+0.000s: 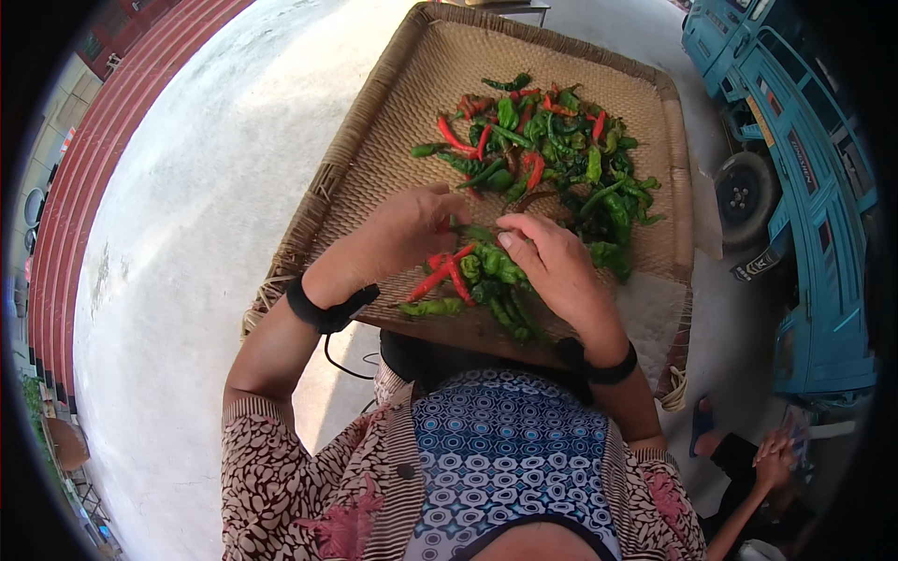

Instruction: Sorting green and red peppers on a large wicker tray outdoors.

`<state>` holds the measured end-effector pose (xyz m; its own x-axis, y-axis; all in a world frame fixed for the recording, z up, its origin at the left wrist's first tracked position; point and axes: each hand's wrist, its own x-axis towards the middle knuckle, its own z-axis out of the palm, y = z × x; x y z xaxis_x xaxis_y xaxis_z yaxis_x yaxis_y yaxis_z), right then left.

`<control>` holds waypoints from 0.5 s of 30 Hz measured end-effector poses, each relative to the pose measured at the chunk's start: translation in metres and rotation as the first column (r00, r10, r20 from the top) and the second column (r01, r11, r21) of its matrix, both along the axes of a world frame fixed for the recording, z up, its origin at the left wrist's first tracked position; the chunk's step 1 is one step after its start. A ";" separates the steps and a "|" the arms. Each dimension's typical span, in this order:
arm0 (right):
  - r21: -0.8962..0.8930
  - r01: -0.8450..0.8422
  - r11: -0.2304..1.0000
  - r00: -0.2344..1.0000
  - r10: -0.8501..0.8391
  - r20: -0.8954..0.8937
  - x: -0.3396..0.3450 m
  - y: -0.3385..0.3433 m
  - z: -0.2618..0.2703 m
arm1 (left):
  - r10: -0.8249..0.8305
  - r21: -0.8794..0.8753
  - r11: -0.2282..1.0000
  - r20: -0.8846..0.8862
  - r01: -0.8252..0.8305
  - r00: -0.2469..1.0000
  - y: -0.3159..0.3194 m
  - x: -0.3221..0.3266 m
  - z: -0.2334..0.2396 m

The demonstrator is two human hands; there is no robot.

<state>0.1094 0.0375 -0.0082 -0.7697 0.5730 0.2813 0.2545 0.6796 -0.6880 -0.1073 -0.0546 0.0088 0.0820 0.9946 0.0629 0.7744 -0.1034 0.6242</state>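
A large woven basket tray lies before me, bearing a broad heap of red and green chili peppers. A smaller group of peppers lies nearer to me, under and between my hands. My left hand is bent over the tray, its fingers curled at a green pepper; whether they grip it is blurred. My right hand reaches to the other end of that pepper, thumb and forefinger close together; its hold on anything is unclear. Both wrists wear black bands.
A blue vehicle with a black wheel stands at the right. Below it, another person's clasped hands and a sandalled foot show. Red steps run along the left beyond the concrete ground. A patch covers the tray's near right corner.
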 end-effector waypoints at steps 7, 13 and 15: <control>-0.256 0.088 0.963 0.993 -0.063 0.104 0.001 -0.007 0.004 | -0.001 0.185 0.982 0.159 -0.028 0.987 0.000 0.000 -0.002; -0.491 0.212 0.845 0.954 -0.287 -0.083 0.009 0.020 0.006 | 0.115 0.327 0.915 0.351 -0.236 0.929 -0.002 -0.014 -0.013; -0.577 0.144 0.804 0.931 -0.307 -0.197 0.009 0.027 0.006 | 0.145 0.347 0.895 0.372 -0.282 0.917 -0.005 -0.015 -0.010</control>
<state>0.1182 0.0642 -0.0024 -0.5401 0.8405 0.0439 0.1040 0.1184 -0.9875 -0.1219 -0.0601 -0.0013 -0.2231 0.8751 0.4295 0.5630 -0.2439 0.7896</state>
